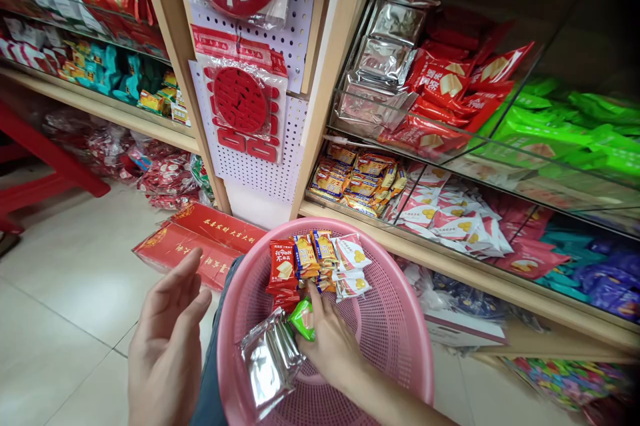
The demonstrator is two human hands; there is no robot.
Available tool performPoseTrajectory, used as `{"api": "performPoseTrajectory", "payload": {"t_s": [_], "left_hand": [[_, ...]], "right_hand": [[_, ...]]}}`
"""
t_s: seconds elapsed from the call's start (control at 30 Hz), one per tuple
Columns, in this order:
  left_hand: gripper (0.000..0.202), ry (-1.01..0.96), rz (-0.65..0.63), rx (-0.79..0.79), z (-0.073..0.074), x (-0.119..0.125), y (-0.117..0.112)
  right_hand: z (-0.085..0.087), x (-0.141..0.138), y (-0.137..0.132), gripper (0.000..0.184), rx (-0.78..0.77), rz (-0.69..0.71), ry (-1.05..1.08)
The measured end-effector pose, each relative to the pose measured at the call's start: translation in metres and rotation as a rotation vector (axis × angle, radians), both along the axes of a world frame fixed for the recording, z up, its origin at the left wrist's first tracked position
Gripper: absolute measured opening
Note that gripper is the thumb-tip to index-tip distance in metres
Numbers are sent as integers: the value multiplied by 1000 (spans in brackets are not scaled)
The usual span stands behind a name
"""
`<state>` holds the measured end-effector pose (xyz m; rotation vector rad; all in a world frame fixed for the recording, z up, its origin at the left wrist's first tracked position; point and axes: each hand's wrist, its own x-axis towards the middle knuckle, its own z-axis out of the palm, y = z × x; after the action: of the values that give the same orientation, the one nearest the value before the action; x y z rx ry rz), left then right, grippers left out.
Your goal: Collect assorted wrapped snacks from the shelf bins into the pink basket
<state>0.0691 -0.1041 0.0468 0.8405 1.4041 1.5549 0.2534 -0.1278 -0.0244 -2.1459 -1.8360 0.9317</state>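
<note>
A round pink plastic basket (400, 319) rests on my lap in front of a snack shelf. My right hand (330, 339) is inside it, fingers closed round several small snack packets: red, orange, and white-and-pink ones (320, 266) fanned out above the fingers, and a green packet (303, 319) at the thumb. Silver foil packets (270, 359) lie in the basket just left of that hand. My left hand (167, 339) hovers outside the basket's left rim, fingers loosely apart and holding nothing.
Wooden shelves with glass dividers hold silver (385, 59), red (450, 93), green (570, 126), orange (355, 179) and pink-white packets (450, 213). A pegboard with red paper decorations (240, 103) hangs centre. Red boxes (200, 239) lie on the tiled floor; a red bench (45, 166) stands left.
</note>
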Motion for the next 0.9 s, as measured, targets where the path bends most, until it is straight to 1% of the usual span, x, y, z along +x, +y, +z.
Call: {"api": "performPoseTrajectory", "payload": {"t_s": [0.13,0.23,0.3,0.37,0.43,0.5,0.57,0.7,0.8,0.9], "left_hand": [[40,-12,20,11,-5,-7,4],[41,50,27,-53,-15,-16,7],[40,137,24,-103,-25,-21,8],[37,196,8,-151,-37,-24,8],[37,188,-20,-194,-47,-24,7],[38,124,-54,-222,-54,-20,7],[38,83,-72,-239,-55,-12,7],[37,132,-95,-278,-47,3,8],[41,143,-120,-289,-44,9,8],[43,147,-120,-300,-44,11,9]], "right_hand": [[0,8,-4,89,-8,-40,127],[-3,14,-9,85,-23,-76,204],[-5,17,-13,77,-33,-101,228],[-7,18,-16,63,-36,-119,251],[-10,17,-18,50,-19,-126,275],[-12,15,-19,41,7,-133,288],[-15,13,-19,36,22,-146,292],[-18,11,-19,35,35,-175,316],[-16,10,-18,35,57,-199,351],[-11,9,-15,33,33,-221,388]]}}
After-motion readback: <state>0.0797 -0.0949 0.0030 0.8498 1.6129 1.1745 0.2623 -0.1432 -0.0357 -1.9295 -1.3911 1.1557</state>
